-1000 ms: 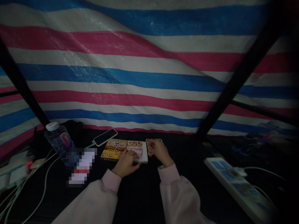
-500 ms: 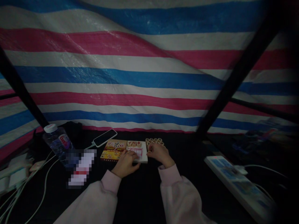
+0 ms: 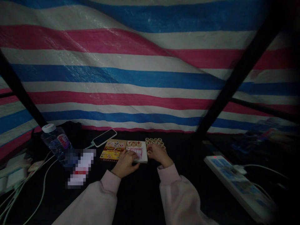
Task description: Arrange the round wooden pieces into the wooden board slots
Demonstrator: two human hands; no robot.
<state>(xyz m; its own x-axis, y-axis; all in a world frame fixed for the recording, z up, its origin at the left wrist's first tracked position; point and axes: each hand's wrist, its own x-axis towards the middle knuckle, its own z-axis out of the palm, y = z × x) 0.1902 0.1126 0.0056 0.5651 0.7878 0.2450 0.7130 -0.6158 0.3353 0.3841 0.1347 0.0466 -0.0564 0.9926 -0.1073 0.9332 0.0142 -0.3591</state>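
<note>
A Chinese chess box (image 3: 110, 155) lies on the black table, with a brown-yellow printed lid side on the left and a white tray (image 3: 143, 156) on the right. Three round pieces (image 3: 133, 144) with red characters sit along the tray's far edge, behind a pink-lined sheet (image 3: 138, 152). My left hand (image 3: 126, 162) rests over the front of the box and tray, fingers stretched out. Just right of the tray, my right hand (image 3: 158, 153) pinches a round chess piece (image 3: 149, 152). Beyond its knuckles stand several more chess pieces (image 3: 153, 140) in rows, partly hidden by that hand.
A white phone (image 3: 104, 138) on a cable lies behind the box. To the left are a clear bottle (image 3: 56, 140), a blurred-out pale item (image 3: 82, 168) and white chargers with cables (image 3: 17, 178). A power strip (image 3: 234, 184) lies at right. Striped sheeting (image 3: 131, 73) hangs behind.
My right hand has shifted slightly, and the piece at its fingertips now shows by the tray's right edge. My left hand stays on the box. The whole view has moved a little.
</note>
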